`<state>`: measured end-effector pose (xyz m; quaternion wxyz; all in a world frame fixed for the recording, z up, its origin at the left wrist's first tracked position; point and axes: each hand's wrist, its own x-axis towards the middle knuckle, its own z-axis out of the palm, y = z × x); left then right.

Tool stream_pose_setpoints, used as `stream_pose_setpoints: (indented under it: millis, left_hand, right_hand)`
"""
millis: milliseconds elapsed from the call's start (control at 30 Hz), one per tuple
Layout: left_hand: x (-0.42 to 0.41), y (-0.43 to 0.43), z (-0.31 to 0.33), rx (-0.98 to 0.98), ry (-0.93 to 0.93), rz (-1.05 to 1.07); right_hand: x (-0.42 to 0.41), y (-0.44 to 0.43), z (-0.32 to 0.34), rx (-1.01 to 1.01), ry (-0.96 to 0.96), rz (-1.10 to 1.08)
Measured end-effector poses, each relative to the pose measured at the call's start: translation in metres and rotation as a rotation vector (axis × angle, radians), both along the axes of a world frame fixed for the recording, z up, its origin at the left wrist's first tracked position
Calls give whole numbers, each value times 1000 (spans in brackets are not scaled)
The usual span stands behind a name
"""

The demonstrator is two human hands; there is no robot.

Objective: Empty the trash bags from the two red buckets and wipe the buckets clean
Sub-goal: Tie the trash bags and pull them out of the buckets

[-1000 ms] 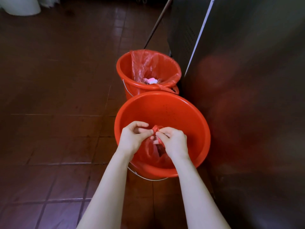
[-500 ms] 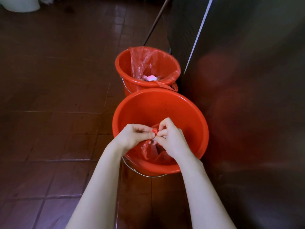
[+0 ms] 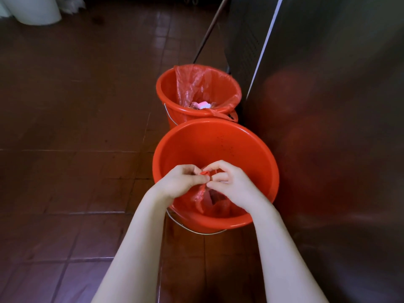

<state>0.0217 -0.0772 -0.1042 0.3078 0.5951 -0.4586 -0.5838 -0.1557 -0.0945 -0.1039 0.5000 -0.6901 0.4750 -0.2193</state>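
The top edge crops the white tub (image 3: pixel 36 13); litter (image 3: pixel 202 104) in the far bucket (image 3: pixel 168 91) is indistinct.

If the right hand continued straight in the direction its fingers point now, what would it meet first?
Probably the left hand: the right hand points at it across the neck of the trash bag, which both pinch.

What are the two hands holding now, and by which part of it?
The left hand and the right hand both pinch the red trash bag at its gathered top, inside the near bucket.
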Motion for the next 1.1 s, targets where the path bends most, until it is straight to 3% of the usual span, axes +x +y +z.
stream_pose_setpoints:
  millis: [167,400,600,667,833,967,1033,1100]
  left_hand:
    - [-1,2,1,92,71,16]
    - [3,4,-3,32,124,-43]
    - [-9,1,0,-400,-480,-201]
    - [-11,2,0,-545,-594,-218]
    - [-6,6,-5,-670,-599,-189]
    - [-2,4,-13,-646,-552,-34]
    - [-6,3,-16,-578,-478,65]
    - [-10,3,-16,-511,-416,140]
  right_hand:
    - [-2,0,2,36,-1,-1]
    - [10,1,0,-81,103,-88]
    - [23,4,-11,-248,285,-290]
    - [23,5,-14,-250,343,-275]
    - [13,1,-10,45,276,-41]
    - [4,1,-10,123,208,-10]
    - [7,3,-13,96,201,-39]
    - [13,5,-16,-80,225,-136]
